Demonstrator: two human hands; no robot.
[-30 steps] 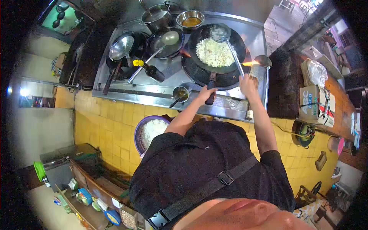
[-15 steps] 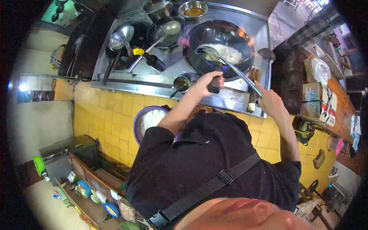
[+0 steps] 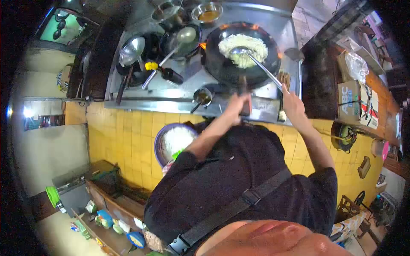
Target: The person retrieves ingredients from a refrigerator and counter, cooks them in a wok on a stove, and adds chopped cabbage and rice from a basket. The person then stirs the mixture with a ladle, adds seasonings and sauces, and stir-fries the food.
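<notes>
My left hand [image 3: 236, 107] is closed around the handle [image 3: 245, 104] of a large black wok [image 3: 215, 68], close to the stove's front edge; motion blurs the fingers a little. A pale, rice-like heap [image 3: 247, 40] lies in the wok. My right hand [image 3: 293, 106] grips the shaft of a long metal ladle [image 3: 265, 69]. The ladle's bowl rests on or in the heap, left of its middle. Orange flames [image 3: 255, 27] show along the wok's far rim.
Left on the stove [image 3: 149, 99] are a strainer [image 3: 131, 51], a second pan with a ladle [image 3: 186, 35], a yellow-capped dark bottle [image 3: 172, 77] and a small pot [image 3: 203, 97]. A purple basin [image 3: 158, 149] of white rice stands below. At right sits a carton [image 3: 349, 102].
The wok's handle and my left hand have come down towards my body. The pale heap now lies farther back in the wok. My right hand and the ladle have moved slightly up.
</notes>
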